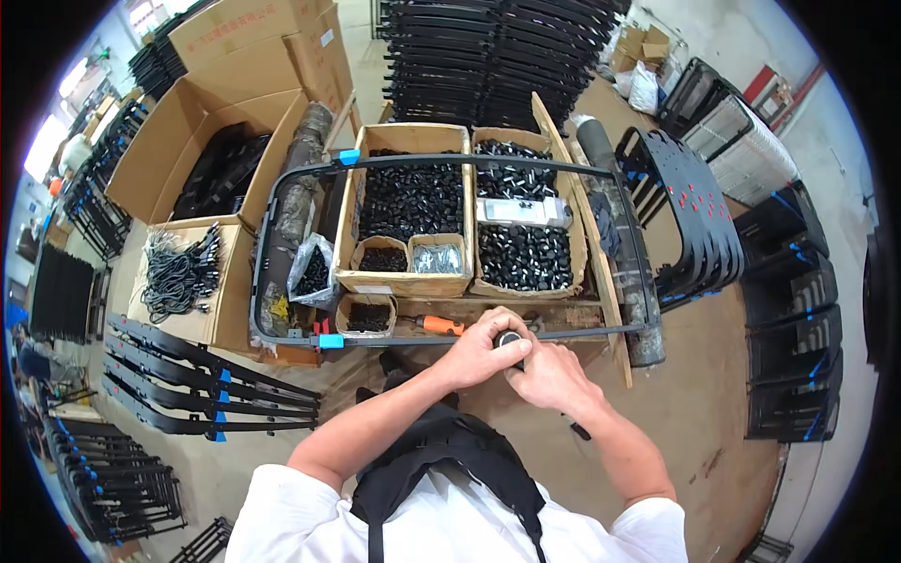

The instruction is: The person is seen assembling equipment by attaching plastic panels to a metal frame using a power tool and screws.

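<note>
My left hand [483, 351] and my right hand [556, 377] are closed together around a dark cylindrical object [508, 338]. Only its rounded end shows between my fingers, so its kind is unclear. Both hands are at the near rail of a black rectangular metal frame [404, 341] with rounded corners. That frame lies across the parts boxes and carries blue pieces at its left corners. Just left of my hands, an orange-handled tool [441, 326] rests on the wooden bench. My fingers hide the rail beneath them.
Beyond the rail stand a box of small black parts [413, 194] and a divided carton of black knobs [526, 258]. A small carton [366, 315] and a plastic bag [313, 272] sit left. Wrapped rollers [634, 253] flank the bench. Cables [183, 267] lie on cardboard; black frames [202, 375] are stacked nearby.
</note>
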Available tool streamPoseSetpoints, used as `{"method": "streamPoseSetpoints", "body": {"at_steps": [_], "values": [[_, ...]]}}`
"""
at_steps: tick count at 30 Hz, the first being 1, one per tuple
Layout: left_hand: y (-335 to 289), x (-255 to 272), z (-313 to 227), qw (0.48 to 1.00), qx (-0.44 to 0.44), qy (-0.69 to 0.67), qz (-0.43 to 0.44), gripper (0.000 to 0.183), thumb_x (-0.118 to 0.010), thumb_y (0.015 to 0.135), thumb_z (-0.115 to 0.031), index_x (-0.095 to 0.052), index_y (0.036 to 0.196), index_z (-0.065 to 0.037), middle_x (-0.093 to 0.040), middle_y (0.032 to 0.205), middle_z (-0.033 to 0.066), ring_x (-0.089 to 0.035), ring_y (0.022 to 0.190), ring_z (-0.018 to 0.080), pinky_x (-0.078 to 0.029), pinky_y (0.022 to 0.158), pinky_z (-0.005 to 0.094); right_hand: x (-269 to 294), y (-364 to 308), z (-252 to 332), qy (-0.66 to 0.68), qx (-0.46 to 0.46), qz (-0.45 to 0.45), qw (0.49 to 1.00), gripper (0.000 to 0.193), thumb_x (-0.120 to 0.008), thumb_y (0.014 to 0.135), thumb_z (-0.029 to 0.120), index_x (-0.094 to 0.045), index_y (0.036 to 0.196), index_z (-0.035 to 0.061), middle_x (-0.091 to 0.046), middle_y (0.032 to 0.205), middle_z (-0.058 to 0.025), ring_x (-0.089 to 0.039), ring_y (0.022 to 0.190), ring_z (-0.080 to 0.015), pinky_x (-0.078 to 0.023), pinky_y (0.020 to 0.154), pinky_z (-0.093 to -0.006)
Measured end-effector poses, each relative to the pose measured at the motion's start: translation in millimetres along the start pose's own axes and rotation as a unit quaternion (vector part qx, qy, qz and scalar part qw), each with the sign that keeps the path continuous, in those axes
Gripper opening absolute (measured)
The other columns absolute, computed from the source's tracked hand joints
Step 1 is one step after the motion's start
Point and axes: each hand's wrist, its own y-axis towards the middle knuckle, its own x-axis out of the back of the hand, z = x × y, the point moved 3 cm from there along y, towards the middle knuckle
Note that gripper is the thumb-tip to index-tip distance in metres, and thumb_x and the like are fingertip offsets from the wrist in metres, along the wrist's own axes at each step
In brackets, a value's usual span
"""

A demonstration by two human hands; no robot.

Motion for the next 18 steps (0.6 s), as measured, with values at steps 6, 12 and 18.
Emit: {"method": "streamPoseSetpoints", "body": {"at_steps": [6,12,18], "values": [[-4,0,13,1.000,0.009,0.004,-0.024,0.030,-0.073,0.096,-0.035,-0.069,0.104,-0.006,-0.062,0.108,0.0081,-0.058,0.110,0.0223,-0.046,0.102,0.0384,-14,8,0,0.000,-0.023,0.024,0.999,0.039,-0.063,0.089,0.029,-0.072,0.114,0.0000,-0.075,0.107,-0.0266,-0.071,0.104,-0.0458,-0.056,0.092,-0.0537],[-5,-2,11,1.000,-0.011,0.007,-0.021,0.029,-0.073,0.097,-0.033,-0.067,0.108,-0.006,-0.061,0.114,0.0079,-0.056,0.114,0.0216,-0.044,0.104,0.0387,-17,13,-4,0.017,-0.005,0.034,0.999,0.038,-0.064,0.088,0.027,-0.070,0.115,0.0011,-0.074,0.110,-0.0253,-0.070,0.107,-0.0443,-0.056,0.091,-0.0524],[2,2,-6,1.000,-0.004,-0.015,0.001,0.033,-0.075,0.094,-0.035,-0.067,0.107,-0.006,-0.061,0.109,0.0090,-0.058,0.111,0.0236,-0.045,0.102,0.0386,-8,10,-2,0.005,-0.015,0.020,1.000,0.034,-0.066,0.082,0.026,-0.070,0.105,-0.0001,-0.074,0.102,-0.0271,-0.070,0.100,-0.0463,-0.057,0.088,-0.0529]]}}
